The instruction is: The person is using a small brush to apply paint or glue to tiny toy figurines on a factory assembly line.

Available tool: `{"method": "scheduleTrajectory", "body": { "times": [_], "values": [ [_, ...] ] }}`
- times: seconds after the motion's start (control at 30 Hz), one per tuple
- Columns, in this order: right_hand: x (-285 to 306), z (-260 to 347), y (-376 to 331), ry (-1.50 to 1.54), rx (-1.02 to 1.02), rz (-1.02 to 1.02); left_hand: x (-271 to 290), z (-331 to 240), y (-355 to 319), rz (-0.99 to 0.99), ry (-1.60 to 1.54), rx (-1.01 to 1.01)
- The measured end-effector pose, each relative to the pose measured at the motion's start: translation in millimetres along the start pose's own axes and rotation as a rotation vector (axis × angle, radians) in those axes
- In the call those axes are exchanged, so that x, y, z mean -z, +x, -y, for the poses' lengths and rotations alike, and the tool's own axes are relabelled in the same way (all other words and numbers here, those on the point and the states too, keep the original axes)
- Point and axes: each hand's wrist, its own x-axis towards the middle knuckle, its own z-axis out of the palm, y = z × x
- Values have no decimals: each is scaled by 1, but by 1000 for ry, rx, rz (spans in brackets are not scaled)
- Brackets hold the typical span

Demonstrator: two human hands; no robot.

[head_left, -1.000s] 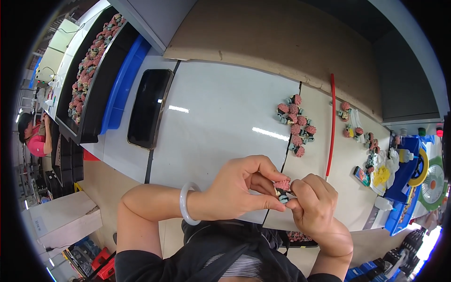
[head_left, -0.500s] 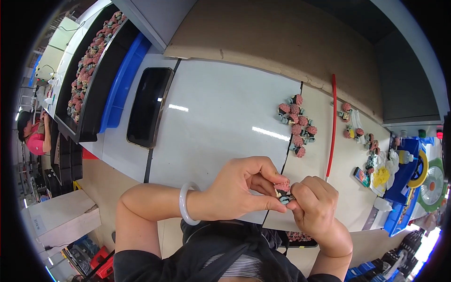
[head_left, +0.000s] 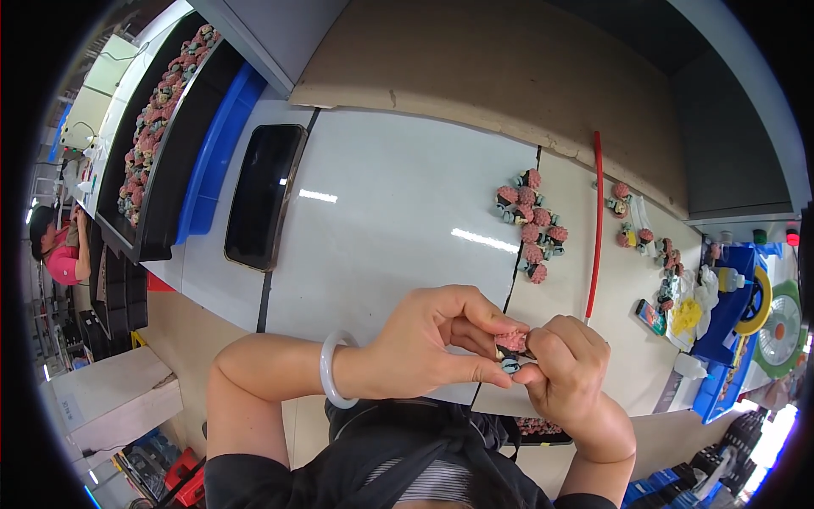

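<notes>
Near side, right of centre: pink-topped figurine (head_left: pixel 512 342), turned a touch this past second, apparently showing another side | left hand (head_left: pixel 428 343) pinching it; right hand (head_left: pixel 570 365) bunched alongside, grip unclear, fingers hiding part | farther: figurine cluster (head_left: pixel 541 218), red strip (head_left: pixel 596 220); left: black smartphone (head_left: pixel 265 195)

Left hand (head_left: pixel 432 349) partly hides the pink figurine (head_left: pixel 511 342)

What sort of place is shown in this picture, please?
Probably a factory or workshop for small parts: a black tray filled with small pink pieces, a cluster of similar pieces on the worktop, and another person at far left.
</notes>
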Motion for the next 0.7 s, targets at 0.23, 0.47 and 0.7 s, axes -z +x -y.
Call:
{"method": "scheduleTrajectory", "body": {
  "times": [0.23, 0.47, 0.7],
  "values": [
    [0, 1, -2, 14, 16, -25, -3, -2, -3, -9, 25, -8],
    [2, -3, 0, 33, 48, -18, -4, -4, 0, -18, 37, -37],
    [9, -3, 0, 172, -77, 81, -4, -6, 3, 6, 242, -159]
  ]
}}
